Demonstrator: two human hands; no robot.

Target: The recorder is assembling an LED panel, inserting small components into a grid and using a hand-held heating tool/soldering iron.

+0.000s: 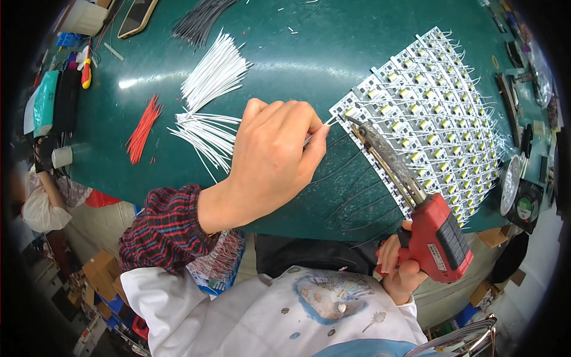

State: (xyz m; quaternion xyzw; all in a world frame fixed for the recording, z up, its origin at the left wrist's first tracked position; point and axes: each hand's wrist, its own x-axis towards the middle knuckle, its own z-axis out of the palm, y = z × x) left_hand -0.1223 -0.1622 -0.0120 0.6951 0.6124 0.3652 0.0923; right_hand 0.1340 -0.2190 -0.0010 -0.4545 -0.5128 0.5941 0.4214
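My left hand (273, 152) is over the middle of the green table, thumb and forefinger pinched together. Between them sits the end of a thin white wire (329, 121), close to the near-left corner of a panel of small white circuit boards (410, 131). Yellow components and short white wires cover that panel in rows. My right hand (397, 262) grips a red soldering gun (439, 238) at the table's front edge. The gun's tip rests at or just above the panel's left corner; contact cannot be told. Several thin dark wires (351, 205) trail from the panel's left edge.
Bundles of white wires (215, 74) and red wires (144, 131) lie left of my hand, with black wires (202, 21) farther back. A phone (137, 16) and a yellow-red screwdriver (87, 72) are at far left. A solder spool (526, 205) stands at right.
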